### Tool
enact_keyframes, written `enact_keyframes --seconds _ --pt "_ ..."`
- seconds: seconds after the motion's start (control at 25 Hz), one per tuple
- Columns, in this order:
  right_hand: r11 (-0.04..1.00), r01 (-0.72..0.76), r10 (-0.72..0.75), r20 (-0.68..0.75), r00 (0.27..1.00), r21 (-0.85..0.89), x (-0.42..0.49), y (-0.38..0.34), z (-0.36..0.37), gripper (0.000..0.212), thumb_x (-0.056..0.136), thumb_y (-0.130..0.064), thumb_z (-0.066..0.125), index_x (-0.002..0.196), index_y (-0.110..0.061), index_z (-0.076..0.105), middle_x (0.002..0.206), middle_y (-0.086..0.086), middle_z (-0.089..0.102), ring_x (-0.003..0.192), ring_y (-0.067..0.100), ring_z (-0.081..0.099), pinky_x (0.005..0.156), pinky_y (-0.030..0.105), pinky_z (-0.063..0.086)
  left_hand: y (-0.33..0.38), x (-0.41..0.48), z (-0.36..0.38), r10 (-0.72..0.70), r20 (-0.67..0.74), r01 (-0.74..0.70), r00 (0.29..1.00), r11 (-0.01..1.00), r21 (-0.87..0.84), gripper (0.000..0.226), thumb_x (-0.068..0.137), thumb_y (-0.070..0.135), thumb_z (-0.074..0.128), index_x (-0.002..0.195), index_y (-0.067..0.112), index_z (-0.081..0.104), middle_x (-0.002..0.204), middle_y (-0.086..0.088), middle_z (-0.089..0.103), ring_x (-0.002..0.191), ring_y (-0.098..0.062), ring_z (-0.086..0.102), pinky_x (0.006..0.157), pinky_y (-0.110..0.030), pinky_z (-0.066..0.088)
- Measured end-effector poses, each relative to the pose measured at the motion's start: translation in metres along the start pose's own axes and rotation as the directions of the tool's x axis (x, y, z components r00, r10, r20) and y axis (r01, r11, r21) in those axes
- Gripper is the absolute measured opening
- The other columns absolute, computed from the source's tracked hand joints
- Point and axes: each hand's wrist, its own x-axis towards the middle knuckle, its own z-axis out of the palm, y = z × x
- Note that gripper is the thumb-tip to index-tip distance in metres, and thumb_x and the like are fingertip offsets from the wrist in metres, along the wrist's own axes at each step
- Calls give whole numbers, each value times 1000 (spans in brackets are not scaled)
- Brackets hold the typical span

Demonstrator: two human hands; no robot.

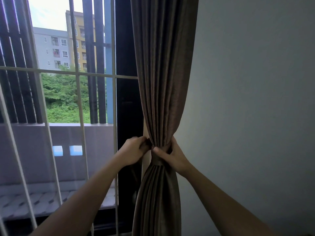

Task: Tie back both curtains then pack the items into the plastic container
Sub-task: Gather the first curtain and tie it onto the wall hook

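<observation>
A brown curtain (163, 74) hangs at the right side of the window, gathered into a narrow waist at about hand height. A matching brown tie-back band (157, 160) wraps that waist. My right hand (172, 155) grips the gathered curtain and band from the right, its thumb lying across the front. At the curtain's left edge, my left hand (134, 150) pinches an end of the band with curled fingers. Below the band the curtain flares out again. The plastic container and the items are out of view.
A white metal window grille (76, 72) fills the left half, with a balcony wall and buildings beyond. A dark window frame (127, 103) stands just left of the curtain. A plain pale wall (255, 99) takes up the right.
</observation>
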Motion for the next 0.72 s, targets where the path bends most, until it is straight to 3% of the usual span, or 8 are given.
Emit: enact_keyframes --seconds 0.12,0.2,0.28,0.36,0.52,0.6,0.72 --pt "998 10 -13 -54 998 -54 1 0 0 66 62 -51 78 117 -43 44 126 0 53 110 5 58 90 21 50 4 -17 12 -45 8 46 999 994 -101 10 96 22 46 99 14 52 88 -7 63 73 -17 62 60 -24 50" --pt "998 7 -11 -68 998 -58 0 1 -2 75 60 -52 78 124 -37 43 127 -1 53 112 6 58 93 24 50 0 -14 7 -67 -38 67 997 998 16 17 95 26 49 79 20 53 76 -3 60 67 -18 60 57 -27 47" --pt "999 -17 15 -42 999 -34 0 -1 -6 87 59 -50 79 132 -27 39 128 -3 55 113 8 57 96 27 49 -3 -8 -7 -44 -86 54 995 991 122 24 94 28 50 71 24 53 70 3 57 64 -16 57 55 -23 42" --pt "999 -38 38 -7 999 -13 0 -2 -9 92 56 -46 81 134 -22 39 127 -2 56 114 11 58 94 26 50 1 -4 -12 2 -129 11 992 995 99 20 96 24 46 78 19 54 75 4 54 66 -10 52 53 -14 35" --pt "997 -61 61 4 998 -38 0 -3 -8 70 58 -44 82 119 -30 52 122 2 59 106 10 62 84 20 52 -1 -18 18 -94 -213 64 972 988 -143 16 99 17 39 93 10 51 75 3 54 66 -11 55 50 -13 40" --pt "996 -59 58 -13 998 -64 0 -6 -5 60 61 -44 81 113 -36 54 120 0 61 104 8 62 81 17 52 -8 -15 14 -56 -290 37 955 997 -73 16 98 16 43 95 9 57 73 4 57 62 -5 54 52 -12 37" --pt "994 -59 54 -59 997 -87 3 -5 -6 67 55 -53 80 114 -35 53 120 1 59 105 9 62 86 21 51 -8 -3 -14 76 -299 -58 951 996 69 25 95 21 50 79 8 63 64 7 54 56 0 48 52 -11 33"
